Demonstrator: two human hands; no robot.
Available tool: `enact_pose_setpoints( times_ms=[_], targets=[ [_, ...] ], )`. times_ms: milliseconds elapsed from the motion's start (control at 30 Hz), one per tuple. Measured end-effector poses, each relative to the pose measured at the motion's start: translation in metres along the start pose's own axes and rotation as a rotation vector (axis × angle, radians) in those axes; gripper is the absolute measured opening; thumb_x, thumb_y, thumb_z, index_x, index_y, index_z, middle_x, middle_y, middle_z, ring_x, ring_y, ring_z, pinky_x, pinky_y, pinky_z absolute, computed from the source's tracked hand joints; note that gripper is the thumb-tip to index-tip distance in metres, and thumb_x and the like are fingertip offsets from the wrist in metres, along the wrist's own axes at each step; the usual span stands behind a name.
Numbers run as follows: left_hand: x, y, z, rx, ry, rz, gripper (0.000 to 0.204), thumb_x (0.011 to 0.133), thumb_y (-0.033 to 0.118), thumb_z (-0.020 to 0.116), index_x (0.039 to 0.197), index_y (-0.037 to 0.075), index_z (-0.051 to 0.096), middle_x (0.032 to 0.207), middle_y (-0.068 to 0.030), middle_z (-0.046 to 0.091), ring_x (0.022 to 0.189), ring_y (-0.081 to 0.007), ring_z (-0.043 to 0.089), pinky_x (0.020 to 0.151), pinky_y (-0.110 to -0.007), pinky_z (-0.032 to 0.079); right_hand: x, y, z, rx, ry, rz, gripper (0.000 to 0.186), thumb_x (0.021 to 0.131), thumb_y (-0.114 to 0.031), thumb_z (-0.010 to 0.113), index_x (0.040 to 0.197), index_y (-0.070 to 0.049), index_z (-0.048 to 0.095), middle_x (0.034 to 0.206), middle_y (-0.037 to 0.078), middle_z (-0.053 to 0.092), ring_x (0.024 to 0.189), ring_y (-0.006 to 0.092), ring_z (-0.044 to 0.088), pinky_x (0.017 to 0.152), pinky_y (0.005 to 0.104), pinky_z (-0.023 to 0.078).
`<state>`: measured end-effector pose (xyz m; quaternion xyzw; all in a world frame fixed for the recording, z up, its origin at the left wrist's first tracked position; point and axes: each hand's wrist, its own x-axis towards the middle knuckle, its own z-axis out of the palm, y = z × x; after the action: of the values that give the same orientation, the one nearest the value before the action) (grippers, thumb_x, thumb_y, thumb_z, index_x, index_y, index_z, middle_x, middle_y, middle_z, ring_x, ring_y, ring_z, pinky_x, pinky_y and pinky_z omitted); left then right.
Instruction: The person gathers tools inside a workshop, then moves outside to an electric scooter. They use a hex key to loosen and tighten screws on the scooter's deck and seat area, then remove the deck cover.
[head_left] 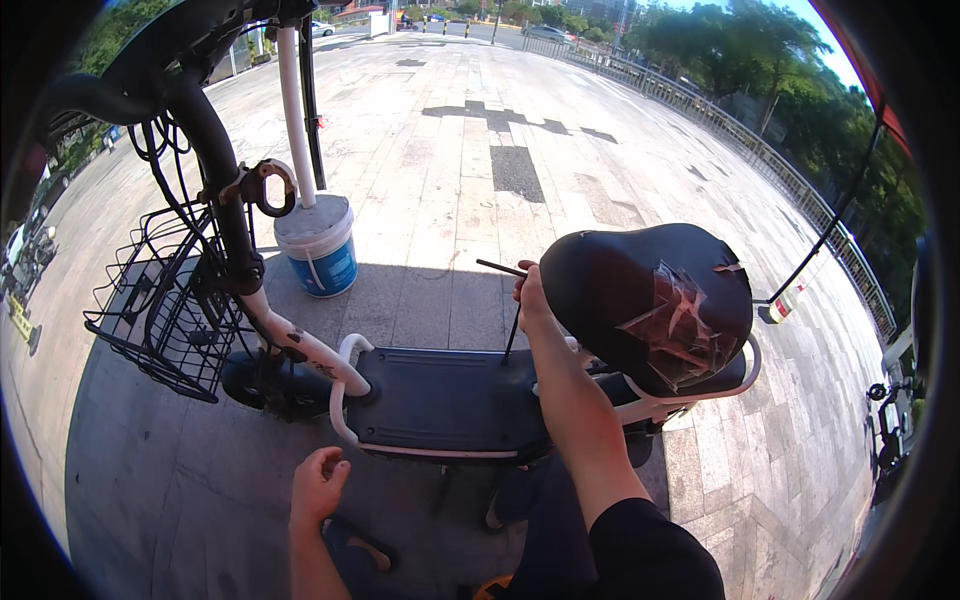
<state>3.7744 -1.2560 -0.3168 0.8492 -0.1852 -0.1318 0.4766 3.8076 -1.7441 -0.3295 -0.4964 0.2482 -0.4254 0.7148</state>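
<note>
My right hand [533, 296] grips the crossbar of a thin dark T-handle wrench [514, 335], just left of the black seat [640, 290]. The wrench's shaft points down to the rear of the black footboard [440, 395] of a white electric scooter. Its lower tip is at the board near the seat; I cannot tell whether it sits in a bolt. Lower and to the left, my left hand [320, 485] hangs in front of the footboard, fingers curled in, with nothing visible in them. Torn clear tape [678, 325] covers part of the seat.
At the left rise the scooter's black steering column [222, 190] and wire basket [165, 310]. Behind them a white and blue bucket [320, 250] holds a white pole [295, 120]. Sunlit paving [420, 180] stretches back toward a metal railing [720, 120]. My feet are below the footboard.
</note>
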Motion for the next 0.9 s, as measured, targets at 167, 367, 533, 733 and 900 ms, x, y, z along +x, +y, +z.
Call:
enact_pose_setpoints(
  times_ms=[167,367,533,733,900],
  targets=[
    [0.011,0.007,0.013,-0.076,-0.001,0.039,0.027,0.086,0.012,0.067,0.11,0.0,0.065,0.098,-0.0117,0.069,0.085,-0.0202,0.067,0.075,-0.031,0.052,-0.028,-0.014,0.031,0.051,0.16,-0.134,0.021,0.094,-0.013,0.043,0.105,-0.004,0.059,0.07,0.003,0.056,0.052,0.0074,0.045,0.049,0.0206,0.037],
    [0.094,0.114,0.108,-0.14,0.064,0.638,0.032,0.087,0.005,0.059,0.118,0.001,0.059,0.116,-0.0161,0.062,0.104,-0.0309,0.061,0.086,-0.036,0.051,-0.038,-0.003,0.027,0.009,0.062,-0.14,0.019,0.097,-0.014,0.042,0.098,-0.005,0.059,0.063,0.0,0.046,0.051,0.0071,0.043,0.048,0.0216,0.034],
    [0.181,0.189,0.185,0.36,0.167,0.867,0.04,0.089,0.019,0.055,0.126,0.004,0.053,0.135,-0.014,0.05,0.131,-0.0339,0.042,0.107,-0.049,0.033,-0.029,0.024,0.007,-0.119,-0.02,-0.255,0.019,0.099,-0.02,0.045,0.1,-0.008,0.059,0.065,-0.002,0.049,0.056,0.0067,0.047,0.051,0.0226,0.038],
    [0.201,0.183,0.208,0.562,0.07,0.761,0.044,0.089,0.022,0.052,0.129,0.004,0.047,0.136,-0.0144,0.047,0.135,-0.0331,0.036,0.109,-0.052,0.029,-0.022,0.03,-0.005,0.155,-0.044,-0.033,0.019,0.099,-0.022,0.047,0.1,-0.008,0.06,0.067,-0.002,0.051,0.06,0.0073,0.05,0.054,0.0238,0.042],
    [0.199,0.196,0.215,0.709,0.071,0.757,0.04,0.085,0.019,0.052,0.122,0.003,0.049,0.127,-0.0153,0.05,0.13,-0.0334,0.04,0.111,-0.054,0.025,-0.02,0.022,-0.007,0.15,-0.047,-0.041,0.018,0.098,-0.021,0.047,0.098,-0.008,0.06,0.069,0.0,0.053,0.062,0.0086,0.052,0.054,0.0251,0.043]
  ],
)
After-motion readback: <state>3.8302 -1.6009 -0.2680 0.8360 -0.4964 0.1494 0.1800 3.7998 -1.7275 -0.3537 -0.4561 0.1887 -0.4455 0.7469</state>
